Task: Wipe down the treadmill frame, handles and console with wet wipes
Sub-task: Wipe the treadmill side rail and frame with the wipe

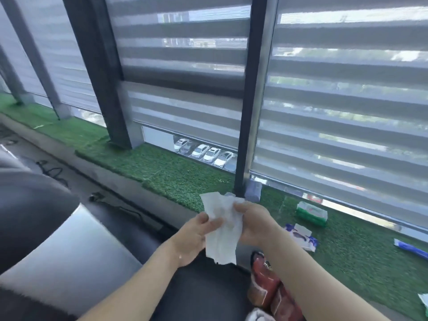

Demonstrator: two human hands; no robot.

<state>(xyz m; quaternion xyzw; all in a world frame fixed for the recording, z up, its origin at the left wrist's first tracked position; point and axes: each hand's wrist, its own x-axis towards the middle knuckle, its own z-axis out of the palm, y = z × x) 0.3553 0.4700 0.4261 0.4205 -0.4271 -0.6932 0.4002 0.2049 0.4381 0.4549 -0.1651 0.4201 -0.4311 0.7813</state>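
Striped grey roller blinds and a strip of green artificial turf along the window sill fill the background. Both hands hold a crumpled white wet wipe in front of the sill, its long axis running near vertical, one end pointing up toward the blinds, the ragged lower end hanging down. Left hand pinches the wipe's left edge between thumb and curled fingers. Right hand grips the upper right edge, fingers curled round it. Just right of the hands, on the turf, lies a blue-and-white wipe packet; beyond it sits a green wipe pack. Grey and silver treadmill frame occupies the lower left.
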